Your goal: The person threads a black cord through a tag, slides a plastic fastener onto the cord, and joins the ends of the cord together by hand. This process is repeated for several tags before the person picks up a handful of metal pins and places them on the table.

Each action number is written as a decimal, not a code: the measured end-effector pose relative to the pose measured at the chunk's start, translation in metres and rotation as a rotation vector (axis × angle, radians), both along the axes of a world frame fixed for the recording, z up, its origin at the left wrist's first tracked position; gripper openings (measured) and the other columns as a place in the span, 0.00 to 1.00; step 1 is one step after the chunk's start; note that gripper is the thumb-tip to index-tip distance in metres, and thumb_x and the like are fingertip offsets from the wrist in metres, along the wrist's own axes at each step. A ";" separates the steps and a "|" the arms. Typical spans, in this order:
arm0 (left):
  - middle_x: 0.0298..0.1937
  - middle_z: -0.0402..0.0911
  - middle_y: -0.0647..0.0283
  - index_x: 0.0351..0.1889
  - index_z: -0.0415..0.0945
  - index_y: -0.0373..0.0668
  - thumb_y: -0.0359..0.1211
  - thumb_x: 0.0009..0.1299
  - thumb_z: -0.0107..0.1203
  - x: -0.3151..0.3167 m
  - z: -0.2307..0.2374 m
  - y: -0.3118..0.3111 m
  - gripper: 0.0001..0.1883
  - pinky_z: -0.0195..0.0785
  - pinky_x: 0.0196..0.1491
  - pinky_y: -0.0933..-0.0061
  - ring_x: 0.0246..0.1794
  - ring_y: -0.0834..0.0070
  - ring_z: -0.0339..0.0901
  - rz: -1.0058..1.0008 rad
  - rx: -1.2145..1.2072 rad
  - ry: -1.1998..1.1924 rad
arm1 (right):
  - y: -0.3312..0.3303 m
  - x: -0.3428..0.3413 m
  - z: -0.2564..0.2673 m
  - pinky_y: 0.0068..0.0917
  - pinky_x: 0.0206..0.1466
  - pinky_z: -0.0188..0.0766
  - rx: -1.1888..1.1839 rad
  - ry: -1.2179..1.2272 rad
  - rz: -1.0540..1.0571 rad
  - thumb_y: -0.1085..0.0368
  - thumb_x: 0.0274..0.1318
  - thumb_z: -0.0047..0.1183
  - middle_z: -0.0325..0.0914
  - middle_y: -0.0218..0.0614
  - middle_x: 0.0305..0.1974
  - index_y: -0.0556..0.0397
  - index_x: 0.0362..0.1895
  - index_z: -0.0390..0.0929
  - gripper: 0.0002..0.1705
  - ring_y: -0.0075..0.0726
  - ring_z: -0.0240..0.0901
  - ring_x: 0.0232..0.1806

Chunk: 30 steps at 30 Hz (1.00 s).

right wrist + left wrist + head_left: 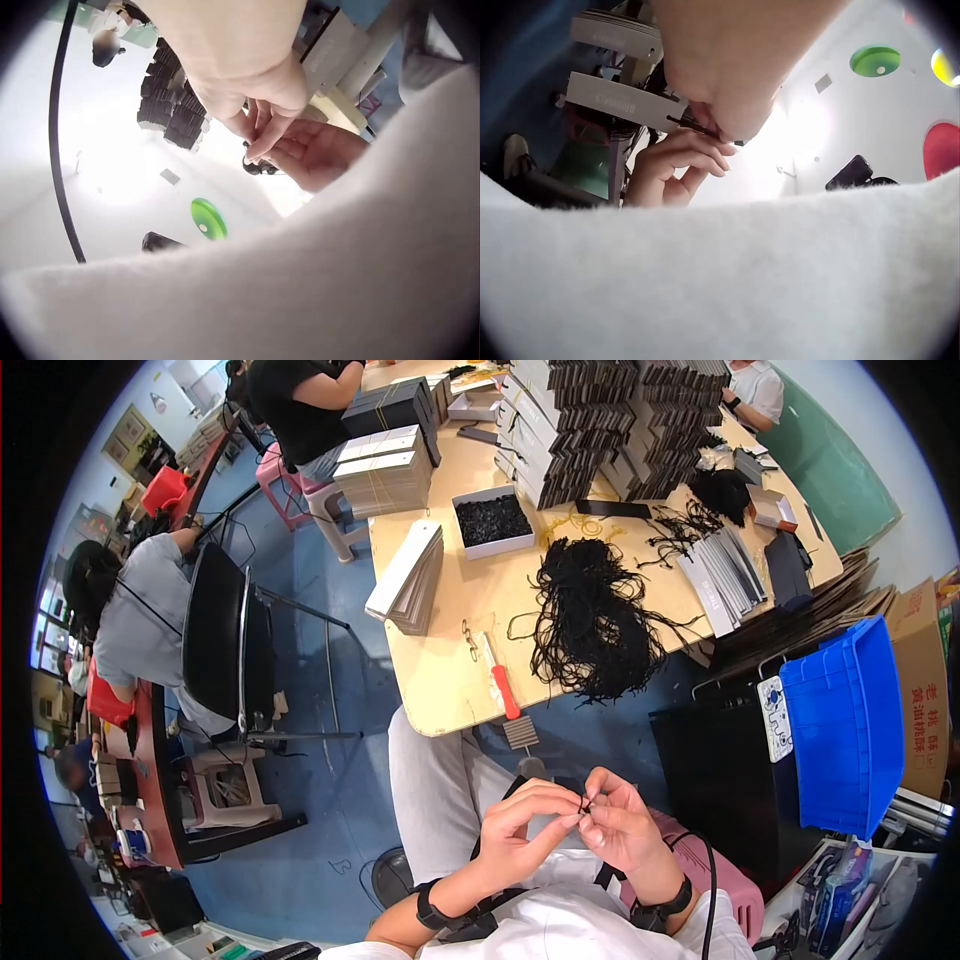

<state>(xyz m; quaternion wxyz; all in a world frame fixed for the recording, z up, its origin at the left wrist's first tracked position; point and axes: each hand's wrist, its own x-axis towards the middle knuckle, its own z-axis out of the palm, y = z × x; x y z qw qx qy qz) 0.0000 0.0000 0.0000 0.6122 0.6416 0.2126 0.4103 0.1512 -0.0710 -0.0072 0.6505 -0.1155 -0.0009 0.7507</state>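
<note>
In the head view a small black cord piece is pinched between the fingertips of both hands, above the lap. My left hand holds it from the left with thumb and forefinger. From the right, my right hand pinches the same piece, its fingertips nearly meeting the left ones. The piece is too small to tell its exact shape. In the left wrist view a dark strand shows between the fingers. A heap of black cords lies near the table's front edge.
On the table are a red-handled tool, a white box of small black parts, grey board stacks and tall piles. A blue crate stands at the right. Other people sit at the left and far side.
</note>
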 end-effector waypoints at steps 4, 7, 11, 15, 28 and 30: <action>0.40 0.81 0.53 0.37 0.78 0.30 0.16 0.62 0.58 0.002 0.002 -0.003 0.07 0.70 0.44 0.69 0.42 0.66 0.77 0.028 -0.141 -0.087 | 0.001 -0.002 0.011 0.21 0.30 0.75 -0.124 -0.114 -0.009 0.77 0.58 0.50 0.79 0.50 0.34 0.59 0.43 0.64 0.11 0.36 0.79 0.31; 0.40 0.81 0.53 0.37 0.78 0.30 0.16 0.62 0.57 0.003 0.002 -0.004 0.07 0.70 0.44 0.69 0.41 0.66 0.76 0.042 -0.157 -0.114 | 0.001 -0.001 0.012 0.21 0.29 0.75 -0.106 -0.174 -0.004 0.77 0.57 0.50 0.79 0.49 0.33 0.59 0.43 0.64 0.11 0.36 0.79 0.30; 0.41 0.81 0.54 0.38 0.79 0.31 0.17 0.61 0.59 0.002 -0.002 -0.004 0.08 0.69 0.46 0.72 0.43 0.69 0.76 0.039 -0.193 -0.158 | 0.000 0.003 0.015 0.24 0.27 0.75 -0.086 -0.438 -0.003 0.77 0.57 0.51 0.79 0.48 0.32 0.58 0.41 0.64 0.10 0.35 0.79 0.30; 0.40 0.81 0.54 0.38 0.79 0.31 0.17 0.61 0.58 0.002 0.000 -0.004 0.07 0.69 0.46 0.72 0.43 0.69 0.76 0.048 -0.201 -0.153 | 0.000 0.001 0.018 0.23 0.27 0.76 -0.034 -0.858 -0.093 0.77 0.57 0.50 0.78 0.48 0.32 0.60 0.40 0.67 0.08 0.33 0.77 0.29; 0.40 0.79 0.54 0.37 0.79 0.30 0.15 0.59 0.59 0.000 0.000 -0.002 0.08 0.68 0.44 0.72 0.42 0.67 0.76 0.049 -0.043 0.011 | 0.006 0.013 0.036 0.27 0.31 0.74 0.327 -1.810 -0.323 0.83 0.45 0.57 0.80 0.45 0.31 0.64 0.39 0.79 0.13 0.38 0.78 0.28; 0.40 0.79 0.54 0.37 0.79 0.30 0.15 0.59 0.59 0.000 0.000 -0.002 0.08 0.68 0.44 0.73 0.42 0.68 0.76 0.054 -0.040 0.016 | 0.007 0.015 0.036 0.28 0.31 0.75 0.359 -1.841 -0.321 0.84 0.44 0.57 0.80 0.46 0.31 0.64 0.39 0.78 0.14 0.41 0.78 0.29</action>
